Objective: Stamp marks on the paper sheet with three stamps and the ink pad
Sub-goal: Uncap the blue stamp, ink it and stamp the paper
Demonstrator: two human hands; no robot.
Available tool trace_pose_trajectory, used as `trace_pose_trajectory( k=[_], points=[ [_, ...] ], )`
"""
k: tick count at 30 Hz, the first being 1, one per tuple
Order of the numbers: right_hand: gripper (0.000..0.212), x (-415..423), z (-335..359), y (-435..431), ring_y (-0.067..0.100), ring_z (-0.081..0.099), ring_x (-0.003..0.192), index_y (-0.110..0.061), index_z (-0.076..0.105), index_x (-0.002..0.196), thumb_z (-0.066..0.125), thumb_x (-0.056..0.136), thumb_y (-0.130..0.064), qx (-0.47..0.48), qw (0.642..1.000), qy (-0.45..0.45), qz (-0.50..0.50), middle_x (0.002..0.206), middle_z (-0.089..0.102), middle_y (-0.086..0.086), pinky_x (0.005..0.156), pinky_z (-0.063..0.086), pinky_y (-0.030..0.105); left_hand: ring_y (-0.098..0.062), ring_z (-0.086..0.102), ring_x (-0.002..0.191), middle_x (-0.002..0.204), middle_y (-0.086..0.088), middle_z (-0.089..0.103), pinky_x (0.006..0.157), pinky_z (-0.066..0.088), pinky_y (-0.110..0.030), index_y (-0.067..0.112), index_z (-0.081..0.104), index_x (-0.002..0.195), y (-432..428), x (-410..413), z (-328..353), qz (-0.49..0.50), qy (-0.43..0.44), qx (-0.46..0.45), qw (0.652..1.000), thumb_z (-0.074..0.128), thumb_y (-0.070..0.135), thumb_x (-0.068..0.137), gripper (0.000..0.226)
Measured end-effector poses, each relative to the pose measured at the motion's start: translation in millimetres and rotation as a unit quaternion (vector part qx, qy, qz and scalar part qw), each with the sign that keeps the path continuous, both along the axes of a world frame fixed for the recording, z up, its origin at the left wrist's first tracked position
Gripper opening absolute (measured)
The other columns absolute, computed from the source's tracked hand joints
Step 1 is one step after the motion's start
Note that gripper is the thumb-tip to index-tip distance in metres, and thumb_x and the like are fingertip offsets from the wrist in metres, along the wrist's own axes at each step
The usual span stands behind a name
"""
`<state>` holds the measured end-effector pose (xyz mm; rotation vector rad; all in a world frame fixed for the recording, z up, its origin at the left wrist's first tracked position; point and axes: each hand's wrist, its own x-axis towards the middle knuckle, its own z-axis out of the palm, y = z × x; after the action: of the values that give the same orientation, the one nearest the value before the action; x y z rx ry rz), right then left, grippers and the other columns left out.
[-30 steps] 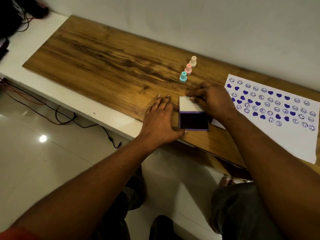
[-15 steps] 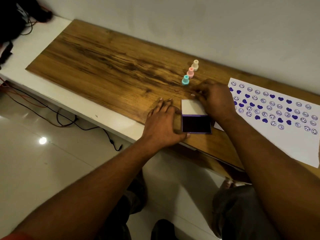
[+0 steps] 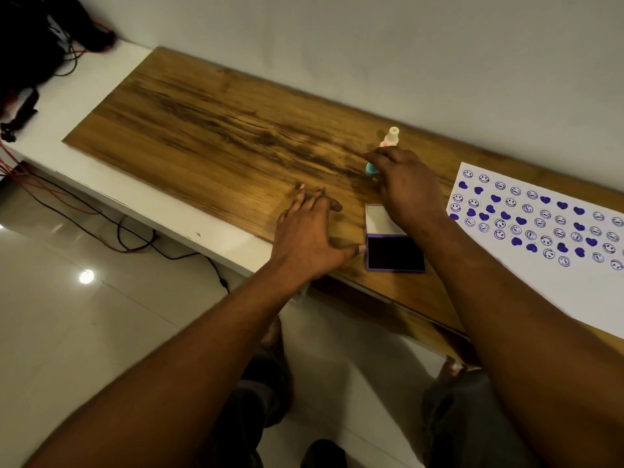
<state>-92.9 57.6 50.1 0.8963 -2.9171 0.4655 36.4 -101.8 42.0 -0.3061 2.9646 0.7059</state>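
Observation:
An open purple ink pad (image 3: 395, 253) lies near the front edge of the wooden board, its white lid (image 3: 380, 218) folded back. My left hand (image 3: 312, 236) rests flat on the board beside it, thumb tip touching the pad's left edge. My right hand (image 3: 403, 182) reaches past the pad, its fingers closing around the blue stamp (image 3: 371, 168). Behind it the pink stamp (image 3: 384, 144) is mostly hidden, and the cream stamp (image 3: 393, 135) stands upright. The white paper sheet (image 3: 553, 285) on the right carries rows of purple smileys and hearts.
The wooden board (image 3: 219, 130) lies on a white shelf (image 3: 101, 184) against a grey wall. Black gear and red cables (image 3: 37, 38) sit at the far left. A glossy tiled floor and my knees are below.
My right hand left the ink pad's lid and moved back to the blue stamp. My left hand slid slightly left, staying beside the pad.

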Motion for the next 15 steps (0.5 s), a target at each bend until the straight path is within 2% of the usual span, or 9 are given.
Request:
trace_pose_trajectory(
  k=[4, 8, 13, 15],
  points=[
    [0.044, 2, 0, -1, 0.033, 0.062, 0.124, -0.017, 0.061, 0.145, 0.061, 0.101, -0.011, -0.023, 0.999, -0.028, 0.010, 0.147, 0.056, 0.008, 0.096, 0.054, 0.042, -0.024, 0.009, 0.161, 0.167, -0.001, 0.037, 0.124, 0.024, -0.053, 0.027, 0.052, 0.143, -4, -1, -4, 0.016, 0.009, 0.019, 1.000, 0.070, 0.078, 0.077, 0.085],
    [0.046, 11, 1, -9, 0.029, 0.067, 0.117, -0.022, 0.064, 0.142, 0.068, 0.097, -0.012, -0.013, 0.997, -0.063, 0.040, 0.135, 0.068, 0.008, 0.096, 0.055, 0.037, -0.022, 0.010, 0.161, 0.166, 0.002, 0.039, 0.125, 0.021, -0.054, 0.029, 0.051, 0.144, -9, -3, -9, 0.036, 0.012, 0.024, 0.999, 0.070, 0.060, 0.090, 0.065],
    [0.045, 30, 2, -18, 0.017, 0.072, 0.110, -0.022, 0.069, 0.135, 0.078, 0.091, -0.021, -0.091, 0.988, -0.113, 0.045, 0.124, 0.076, 0.001, 0.091, 0.049, 0.023, -0.019, 0.014, 0.160, 0.160, 0.006, 0.047, 0.123, 0.021, -0.052, 0.032, 0.055, 0.144, -13, -5, -11, 0.057, 0.030, 0.034, 0.997, 0.074, 0.054, 0.089, 0.062],
    [0.042, 34, 1, -18, 0.006, 0.071, 0.102, -0.022, 0.073, 0.128, 0.082, 0.088, -0.023, -0.132, 0.981, -0.134, 0.039, 0.117, 0.078, -0.002, 0.086, 0.047, 0.010, -0.019, 0.018, 0.159, 0.157, 0.009, 0.051, 0.122, 0.023, -0.052, 0.033, 0.060, 0.139, -12, -5, -11, 0.066, 0.042, 0.035, 0.996, 0.077, 0.056, 0.085, 0.061]
  ],
)
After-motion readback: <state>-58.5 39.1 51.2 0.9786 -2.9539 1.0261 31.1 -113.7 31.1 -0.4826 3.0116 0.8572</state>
